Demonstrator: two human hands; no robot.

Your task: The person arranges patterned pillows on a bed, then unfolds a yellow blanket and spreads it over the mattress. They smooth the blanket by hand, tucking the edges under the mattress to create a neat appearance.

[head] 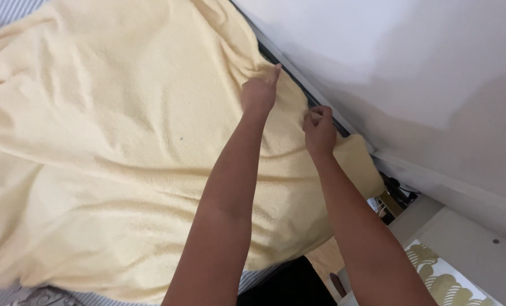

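A large pale yellow fleece blanket (105, 141) lies spread and rumpled over a bed. My left hand (258, 93) rests on the blanket near its far edge by the wall, fingers curled into the cloth with one finger pointing toward the wall. My right hand (319, 129) is a little to the right, pinching the blanket's edge where it meets the dark gap (298, 85) between bed and wall. Both forearms reach in from the bottom of the view.
A white wall (411, 68) runs along the bed's far side. Striped bedding (3, 11) shows at the top left and bottom left. At the lower right stand a white surface with a gold leaf pattern (440, 277) and some dark cables (397, 190).
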